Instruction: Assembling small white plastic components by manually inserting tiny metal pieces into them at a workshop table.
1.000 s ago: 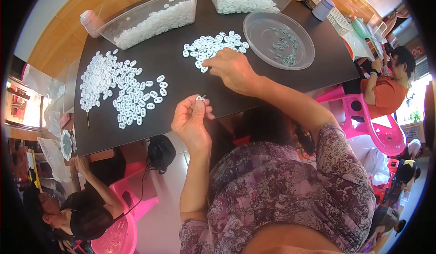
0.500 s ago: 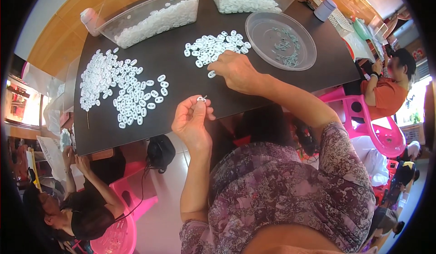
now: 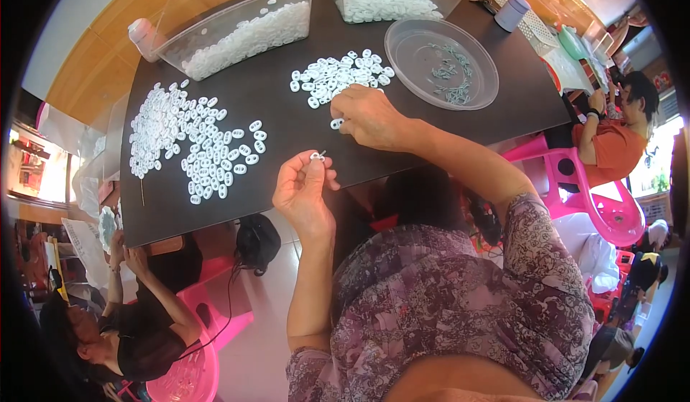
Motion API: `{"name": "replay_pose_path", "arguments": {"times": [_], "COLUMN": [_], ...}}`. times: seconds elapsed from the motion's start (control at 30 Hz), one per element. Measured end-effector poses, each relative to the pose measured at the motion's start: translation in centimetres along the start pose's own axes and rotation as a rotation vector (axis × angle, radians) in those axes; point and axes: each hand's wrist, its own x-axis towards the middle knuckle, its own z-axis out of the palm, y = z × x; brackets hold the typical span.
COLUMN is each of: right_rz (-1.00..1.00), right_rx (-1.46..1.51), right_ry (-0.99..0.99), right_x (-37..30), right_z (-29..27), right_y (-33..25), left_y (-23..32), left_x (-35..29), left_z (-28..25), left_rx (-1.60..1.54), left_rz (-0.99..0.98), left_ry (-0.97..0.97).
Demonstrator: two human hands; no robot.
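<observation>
Between the thumb and fingers of my left hand (image 3: 307,193), just off the table's near edge, I pinch a small white plastic piece (image 3: 315,156). A thin grey pin (image 3: 323,152) sticks out of it. My right hand (image 3: 370,116) reaches over the table, its fingers bent and closed at the near side of a pile of white oval two-holed pieces (image 3: 330,77). At its fingertips is one white oval piece (image 3: 336,124), partly covered by the fingers. The round clear tray (image 3: 402,60) to the right holds small grey-green pins (image 3: 458,93).
More white oval pieces (image 3: 212,154) spread over the left of the dark table (image 3: 280,125). Two clear bins (image 3: 237,21) of white pieces stand at the back, beside a bottle (image 3: 141,34) and a lidded cup (image 3: 512,12). People sit left and right, near pink chairs (image 3: 611,211).
My right hand has drawn slightly toward me, and the oval piece at its fingertips has shifted with it. My left hand keeps its pinch almost unmoved.
</observation>
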Motion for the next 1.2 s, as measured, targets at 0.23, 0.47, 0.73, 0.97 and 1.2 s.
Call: {"name": "replay_pose_path", "arguments": {"times": [0.23, 0.47, 0.73, 0.97, 1.2], "right_rz": [0.378, 0.581, 0.641, 0.694, 0.668], "right_rx": [0.691, 1.144, 1.246, 1.274, 1.240], "right_ry": [-0.084, -0.048, 0.017, 0.059, 0.101], "right_x": [-0.8, -1.8, -2.4, -2.6, -2.7], "right_z": [-1.2, -1.7, -1.8, -1.7, -1.3], "right_y": [-1.6, -2.4, -4.0, -4.7, -5.5], "left_y": [0.1, 0.6, 0.8, 0.8, 0.8], "left_x": [0.0, -0.5, -1.1, -1.3, -1.3], "left_z": [0.0, 0.5, 1.4, 1.3, 1.0], "left_rx": [-0.023, -0.040, 0.014, 0.024, 0.027], "left_rz": [-0.029, -0.037, -0.017, -0.016, -0.019], "left_ry": [0.008, -0.017, -0.003, 0.004, 0.008]}}
